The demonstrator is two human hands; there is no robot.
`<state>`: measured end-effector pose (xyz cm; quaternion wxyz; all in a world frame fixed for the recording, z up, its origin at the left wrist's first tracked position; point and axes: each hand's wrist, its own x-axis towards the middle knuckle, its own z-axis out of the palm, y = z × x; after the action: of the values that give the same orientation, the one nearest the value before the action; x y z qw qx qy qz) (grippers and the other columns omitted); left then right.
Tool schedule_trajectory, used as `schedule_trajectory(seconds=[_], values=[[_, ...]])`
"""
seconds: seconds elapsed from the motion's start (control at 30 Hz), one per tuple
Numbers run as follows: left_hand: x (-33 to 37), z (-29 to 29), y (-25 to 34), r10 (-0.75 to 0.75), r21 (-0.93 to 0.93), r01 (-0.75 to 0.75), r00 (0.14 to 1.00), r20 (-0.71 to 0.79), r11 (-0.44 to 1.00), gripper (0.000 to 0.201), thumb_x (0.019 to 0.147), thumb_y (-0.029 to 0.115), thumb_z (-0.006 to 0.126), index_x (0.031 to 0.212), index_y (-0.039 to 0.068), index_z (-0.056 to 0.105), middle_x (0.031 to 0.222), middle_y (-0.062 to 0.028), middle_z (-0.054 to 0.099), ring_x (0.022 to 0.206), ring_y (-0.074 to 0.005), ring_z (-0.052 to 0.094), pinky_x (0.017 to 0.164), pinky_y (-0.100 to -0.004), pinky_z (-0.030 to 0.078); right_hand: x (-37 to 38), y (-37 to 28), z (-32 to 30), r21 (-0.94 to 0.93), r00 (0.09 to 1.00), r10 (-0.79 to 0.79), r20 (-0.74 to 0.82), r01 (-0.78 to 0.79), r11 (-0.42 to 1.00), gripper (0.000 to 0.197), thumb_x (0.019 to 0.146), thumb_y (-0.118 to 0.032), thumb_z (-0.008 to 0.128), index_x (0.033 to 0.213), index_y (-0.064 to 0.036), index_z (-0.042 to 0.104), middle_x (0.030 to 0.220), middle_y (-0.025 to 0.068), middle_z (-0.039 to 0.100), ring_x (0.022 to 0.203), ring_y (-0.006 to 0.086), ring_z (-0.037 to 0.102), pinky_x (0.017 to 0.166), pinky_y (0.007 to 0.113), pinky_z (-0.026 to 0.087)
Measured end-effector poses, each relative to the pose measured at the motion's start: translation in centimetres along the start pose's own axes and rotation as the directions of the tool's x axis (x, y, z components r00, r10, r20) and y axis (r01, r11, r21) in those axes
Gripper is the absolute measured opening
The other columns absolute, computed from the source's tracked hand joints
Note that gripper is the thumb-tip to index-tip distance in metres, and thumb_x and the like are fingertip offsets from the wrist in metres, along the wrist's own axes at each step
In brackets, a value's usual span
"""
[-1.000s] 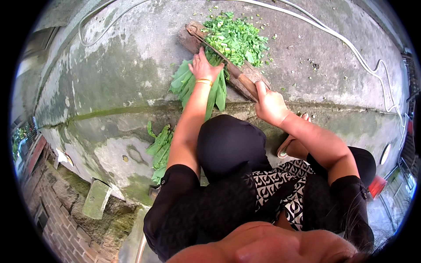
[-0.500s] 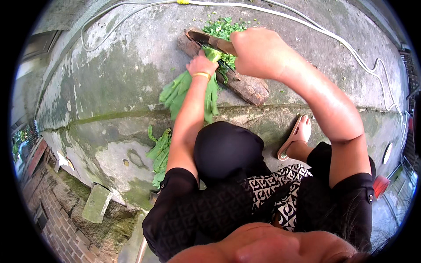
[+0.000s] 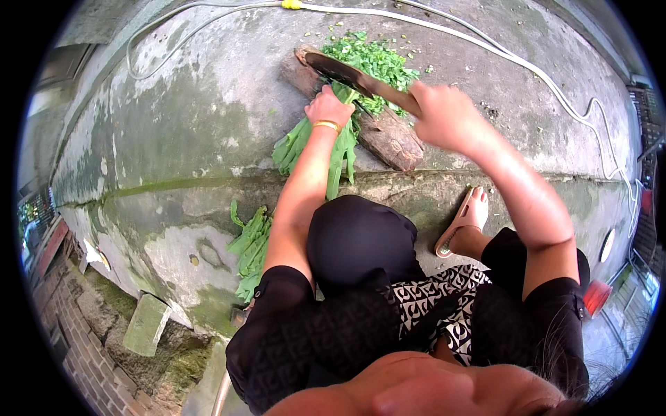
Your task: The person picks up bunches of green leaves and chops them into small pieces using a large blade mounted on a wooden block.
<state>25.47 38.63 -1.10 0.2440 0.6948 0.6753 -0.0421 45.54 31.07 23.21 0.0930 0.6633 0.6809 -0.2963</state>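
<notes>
My left hand [image 3: 329,109] is closed round a bunch of leafy greens [image 3: 294,147], pressing it onto a rough wooden block [image 3: 393,141]. The leaves hang toward me below the wrist, which wears a yellow bracelet. In my right hand [image 3: 444,116] is the wooden handle of a long dark-bladed knife [image 3: 340,71]. Its blade lies across the block at the cut end of the bunch, just beyond my left fingers; whether it touches the greens I cannot tell. Chopped greens [image 3: 374,61] form a pile on the block's far side.
More whole leaves [image 3: 254,243] lie beside my left forearm on the lower concrete. A mossy concrete ledge [image 3: 173,186] runs across in front of me. Along the back curves a pale hose [image 3: 444,28] with a yellow joint. My sandalled foot [image 3: 466,220] stands right of my knee.
The knife and my right hand have shifted right and a little nearer, showing more blade and handle. My left hand has moved slightly right with the bunch. More of the chopped pile shows.
</notes>
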Motion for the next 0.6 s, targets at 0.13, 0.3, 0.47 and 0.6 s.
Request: schedule_trajectory(seconds=[0.13,0.3,0.47,0.6], values=[[1.5,-1.7,1.1,-0.033,0.082,0.024,0.993,0.109,0.996,0.062,0.072,0.042,0.072,0.121,0.008,0.058,0.121,-0.0181,0.068,0.115,-0.034,0.064,0.1,-0.0515,0.043,1.6,-3.4,-3.6,-0.105,0.962,-0.186,-0.198,0.168,0.98,0.043,0.076,-0.011,0.061,0.12,-0.0077,0.062,0.076,0.0197,0.069,0.073,0.0391,0.07,0.071,0.049,0.056],[1.3,-1.5,0.7,-0.022,0.037,0.021,0.999,0.027,0.999,0.058,0.071,0.038,0.074,0.117,0.007,0.06,0.121,-0.0177,0.068,0.114,-0.0333,0.065,0.1,-0.0509,0.043,-2.4,2.1,12.3,0.135,0.993,0.038,-0.116,-0.022,0.991,0.039,0.076,-0.003,0.06,0.111,-0.0026,0.043,0.088,0.0233,0.068,0.076,0.0408,0.07,0.067,0.053,0.056],[1.0,-1.0,-1.0,-0.026,-0.096,0.032,0.998,0.062,0.995,0.066,0.068,0.037,0.079,0.121,0.004,0.056,0.122,-0.0201,0.066,0.117,-0.0354,0.063,0.102,-0.0554,0.042,-0.3,3.4,16.9,0.131,0.986,0.122,0.112,-0.136,0.982,0.044,0.077,-0.009,0.063,0.116,-0.0022,0.043,0.089,0.0236,0.069,0.086,0.0433,0.069,0.075,0.053,0.055],[-0.4,0.5,1.0,0.009,-0.044,-0.009,1.0,0.005,0.999,0.067,0.068,0.041,0.079,0.118,0.003,0.055,0.121,-0.0203,0.067,0.116,-0.0363,0.062,0.1,-0.0512,0.044,-0.1,2.2,4.5,0.095,0.999,0.025,-0.041,-0.022,0.995,0.03,0.074,-0.003,0.058,0.104,0.0006,0.055,0.079,0.0257,0.067,0.081,0.0453,0.067,0.073,0.055,0.053]])
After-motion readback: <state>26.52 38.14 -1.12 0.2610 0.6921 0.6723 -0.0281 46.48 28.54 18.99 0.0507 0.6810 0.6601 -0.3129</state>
